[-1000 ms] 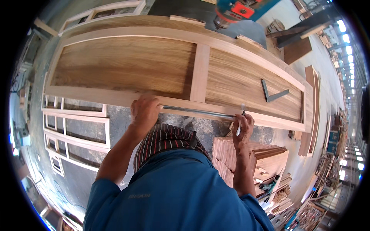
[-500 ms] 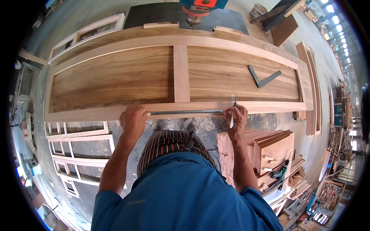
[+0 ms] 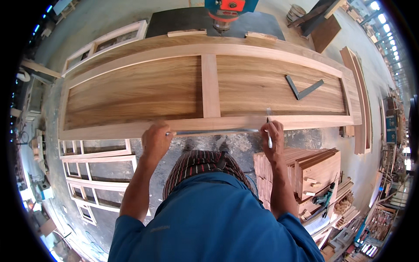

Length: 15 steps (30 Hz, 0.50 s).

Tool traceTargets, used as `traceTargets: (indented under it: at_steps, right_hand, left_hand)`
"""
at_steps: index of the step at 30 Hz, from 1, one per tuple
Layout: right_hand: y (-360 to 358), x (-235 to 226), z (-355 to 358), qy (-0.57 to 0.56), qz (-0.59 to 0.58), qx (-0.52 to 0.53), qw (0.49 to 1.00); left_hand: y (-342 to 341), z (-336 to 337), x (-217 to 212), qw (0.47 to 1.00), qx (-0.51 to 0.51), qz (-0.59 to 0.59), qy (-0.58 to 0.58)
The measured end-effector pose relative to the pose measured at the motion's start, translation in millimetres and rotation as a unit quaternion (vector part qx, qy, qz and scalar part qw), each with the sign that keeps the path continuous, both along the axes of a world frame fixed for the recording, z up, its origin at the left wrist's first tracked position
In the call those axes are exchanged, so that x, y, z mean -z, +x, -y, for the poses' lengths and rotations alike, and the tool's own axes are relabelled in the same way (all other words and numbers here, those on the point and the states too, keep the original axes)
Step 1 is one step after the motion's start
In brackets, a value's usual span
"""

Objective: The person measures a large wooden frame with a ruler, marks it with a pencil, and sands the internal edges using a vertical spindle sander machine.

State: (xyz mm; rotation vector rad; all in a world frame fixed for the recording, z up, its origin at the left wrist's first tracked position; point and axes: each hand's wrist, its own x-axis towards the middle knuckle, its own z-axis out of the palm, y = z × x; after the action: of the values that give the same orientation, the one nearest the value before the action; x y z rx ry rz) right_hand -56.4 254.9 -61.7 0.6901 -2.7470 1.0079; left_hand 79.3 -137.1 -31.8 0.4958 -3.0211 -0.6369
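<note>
A long, thin grey metal strip, like a steel ruler [image 3: 214, 131], stretches between my hands along the near edge of a panelled wooden door [image 3: 210, 87]. My left hand [image 3: 156, 139] pinches its left end at the door's near rail. At the right end, my right hand [image 3: 273, 134] is closed around a slim pen [image 3: 269, 142], its fingers against the strip. The fingertips' exact grip there is partly hidden. On the door's right panel lies a dark metal try square [image 3: 301, 92], apart from both hands.
A blue and red machine head [image 3: 227, 13] hangs over a dark table [image 3: 174, 24] beyond the door. Pale wooden frames [image 3: 100, 153] lie at left. Stacked boards [image 3: 314, 168] and a green power drill [image 3: 324, 198] are at my right. Long planks [image 3: 360, 100] stand past the door's right end.
The whole view has shifted slightly right and down. My right hand has turned a little around the pen, while the strip stays along the door's near rail between both hands.
</note>
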Motion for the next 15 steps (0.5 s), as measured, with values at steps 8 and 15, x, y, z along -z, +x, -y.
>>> traceTargets:
  at_steps: [8,15]
  right_hand:
    - [46,-49,58,-0.229,0.223,-0.181,0.93]
    - [49,-66,95,-0.186,0.236,-0.278,0.912]
  left_hand:
    - [8,-76,-23,0.942,0.031,0.107,0.317]
    - [-20,-108,-12,0.803,0.004,0.078,0.591]
